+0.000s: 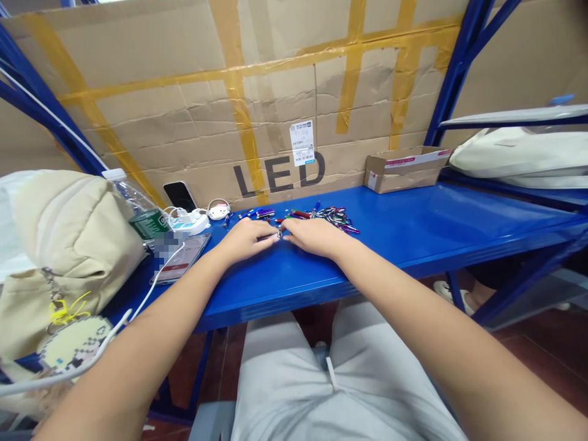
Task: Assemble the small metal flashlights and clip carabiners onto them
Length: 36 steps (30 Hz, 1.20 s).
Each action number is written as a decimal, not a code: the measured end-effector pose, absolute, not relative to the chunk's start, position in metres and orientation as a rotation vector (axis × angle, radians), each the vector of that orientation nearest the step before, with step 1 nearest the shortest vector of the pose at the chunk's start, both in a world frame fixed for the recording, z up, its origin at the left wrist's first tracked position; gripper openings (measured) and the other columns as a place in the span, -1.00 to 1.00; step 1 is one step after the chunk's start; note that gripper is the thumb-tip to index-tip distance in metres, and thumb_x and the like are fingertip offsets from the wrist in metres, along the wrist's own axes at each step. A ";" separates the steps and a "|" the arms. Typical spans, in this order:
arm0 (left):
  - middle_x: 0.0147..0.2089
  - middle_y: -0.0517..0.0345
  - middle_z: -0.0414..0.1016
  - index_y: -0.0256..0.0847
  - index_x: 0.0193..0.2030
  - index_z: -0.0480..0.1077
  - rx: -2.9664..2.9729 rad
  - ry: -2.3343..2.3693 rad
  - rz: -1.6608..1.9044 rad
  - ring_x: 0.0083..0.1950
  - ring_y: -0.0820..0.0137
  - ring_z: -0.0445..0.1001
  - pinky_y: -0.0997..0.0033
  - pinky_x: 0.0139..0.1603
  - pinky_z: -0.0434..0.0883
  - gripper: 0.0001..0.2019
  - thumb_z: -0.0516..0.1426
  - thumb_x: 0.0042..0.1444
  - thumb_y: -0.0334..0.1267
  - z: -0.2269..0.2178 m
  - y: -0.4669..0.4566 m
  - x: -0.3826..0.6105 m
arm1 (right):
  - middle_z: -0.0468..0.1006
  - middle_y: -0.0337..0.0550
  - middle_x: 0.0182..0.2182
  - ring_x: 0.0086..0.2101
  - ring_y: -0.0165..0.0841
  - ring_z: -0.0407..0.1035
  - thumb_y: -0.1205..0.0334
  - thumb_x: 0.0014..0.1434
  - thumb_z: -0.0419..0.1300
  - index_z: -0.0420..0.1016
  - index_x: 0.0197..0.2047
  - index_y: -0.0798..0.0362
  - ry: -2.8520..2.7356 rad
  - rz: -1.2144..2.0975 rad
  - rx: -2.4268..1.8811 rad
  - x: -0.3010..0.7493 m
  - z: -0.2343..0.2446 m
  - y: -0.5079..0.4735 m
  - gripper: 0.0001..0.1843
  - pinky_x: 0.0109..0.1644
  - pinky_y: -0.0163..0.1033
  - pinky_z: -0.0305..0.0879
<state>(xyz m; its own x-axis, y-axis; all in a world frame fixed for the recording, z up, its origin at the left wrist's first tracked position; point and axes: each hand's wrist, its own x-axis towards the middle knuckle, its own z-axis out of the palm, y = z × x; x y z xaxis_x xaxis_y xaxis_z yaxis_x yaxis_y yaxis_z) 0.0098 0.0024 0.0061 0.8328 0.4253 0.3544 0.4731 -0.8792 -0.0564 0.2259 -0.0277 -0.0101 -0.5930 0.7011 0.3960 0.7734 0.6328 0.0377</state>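
Note:
My left hand is closed round a small silvery metal piece whose end shows between thumb and fingers. Its exact kind is too small to tell. My right hand is also closed, its fingertips pinched at that end; what they hold, if anything, is hidden. Just behind the hands, short shiny tubes in blue, purple and red lie loose on the blue table. Behind my right hand is a pile of small coloured metal pieces, several looking like clips.
At left are a beige bag, a plastic bottle, a white power strip and a phone with a white cable across my left forearm. An open cardboard box stands at back right, before a large cardboard wall.

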 end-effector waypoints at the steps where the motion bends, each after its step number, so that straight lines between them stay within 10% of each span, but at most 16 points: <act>1: -0.17 0.07 0.59 -0.15 -0.13 0.52 -2.889 -0.699 -0.508 -0.17 0.36 0.53 0.41 -0.14 0.34 -0.73 0.01 0.26 -0.18 0.006 0.003 0.009 | 0.55 -0.02 -0.12 -0.24 -0.22 0.46 0.17 0.35 -0.05 0.34 -0.06 0.06 -2.533 -0.358 -1.166 0.224 -0.011 -0.027 -0.77 -0.35 -0.26 0.13; 8: -0.16 0.07 0.59 -0.17 -0.09 0.52 -2.947 -0.692 -0.533 -0.15 0.35 0.53 0.42 -0.11 0.36 -0.72 0.02 0.27 -0.16 0.004 0.004 0.009 | 0.57 -0.02 -0.16 -0.20 -0.23 0.47 0.41 0.29 -0.03 0.38 -0.04 0.08 -2.610 -0.610 -1.100 0.219 -0.014 -0.024 -0.76 -0.34 -0.27 0.16; 26: -0.17 0.08 0.61 -0.16 -0.15 0.50 -2.452 -0.660 -0.469 -0.17 0.35 0.53 0.30 -0.32 0.06 -0.68 -0.06 0.33 -0.13 0.000 -0.005 0.018 | 0.58 -0.02 -0.19 -0.23 -0.28 0.44 0.24 0.35 -0.08 0.46 -0.17 0.11 -2.496 -0.167 -1.151 0.219 -0.013 -0.026 -0.70 -0.25 -0.28 0.16; 36: 0.01 0.08 0.56 -0.12 0.02 0.46 -2.494 -0.903 -0.659 0.03 0.29 0.49 0.30 -0.14 0.24 -0.70 -0.01 0.30 -0.13 0.003 -0.007 0.024 | 0.52 -0.14 -0.32 -0.33 -0.39 0.33 0.20 0.34 -0.08 0.43 -0.28 0.08 -2.232 0.112 -1.069 0.223 -0.010 -0.020 -0.70 -0.24 -0.33 0.11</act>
<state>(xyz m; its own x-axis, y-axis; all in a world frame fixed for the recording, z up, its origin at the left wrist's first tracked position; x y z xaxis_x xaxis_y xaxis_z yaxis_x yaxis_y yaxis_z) 0.0240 -0.0067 0.0033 0.6789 0.4825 0.5534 0.6743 -0.7081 -0.2098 0.2230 -0.0197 -0.0102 -0.4543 0.7227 0.5209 0.6668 0.6636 -0.3391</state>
